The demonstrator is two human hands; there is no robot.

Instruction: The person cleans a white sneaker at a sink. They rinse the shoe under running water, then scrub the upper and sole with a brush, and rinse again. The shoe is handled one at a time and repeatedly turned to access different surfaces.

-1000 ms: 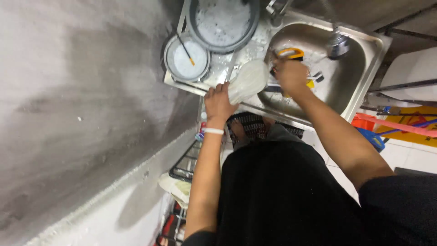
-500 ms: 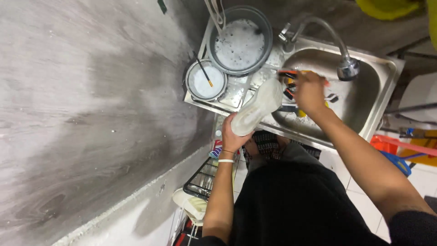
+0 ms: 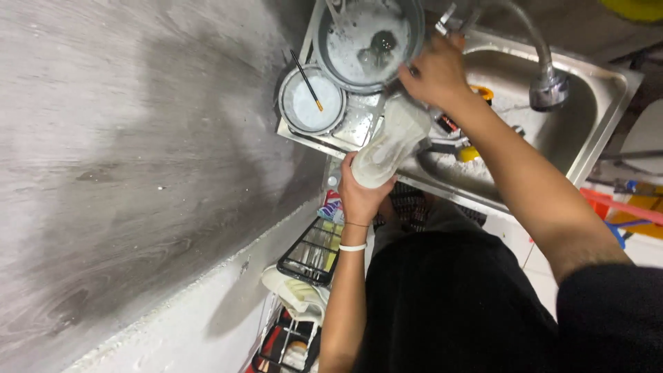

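Over a steel sink (image 3: 587,131) set in a grey desk (image 3: 124,173), a person in a dark top holds a pale, whitish shoe (image 3: 391,141) in the left hand (image 3: 362,197), whose fingers (image 3: 349,181) are wrapped around its heel end and pressed tight against it. The shoe is tilted, toe pointing away from the body, and hangs above the sink's near rim, just beside the drainboard. A white band (image 3: 353,247) circles the left wrist. The right hand (image 3: 435,69) reaches across the shoe to the edge of a large grey basin (image 3: 368,43) of soapy water (something dark sits in the suds); its fingers are curled together at the basin's rim, though whether they pinch anything cannot be told from this angle. Just left of the basin stands a smaller round bowl (image 3: 311,101) of milky liquid, with a thin dark stick (image 3: 306,81) with an orange tip lying across it. A curved tap (image 3: 545,72) arches over the sink, and small items, one yellow (image 3: 471,152), lie in its bottom, partly hidden behind the right forearm. Below the desk edge a black wire rack (image 3: 312,252) holds folded pale cloth (image 3: 297,293) and bottles. Red and yellow objects (image 3: 635,207) lie on the floor at right.
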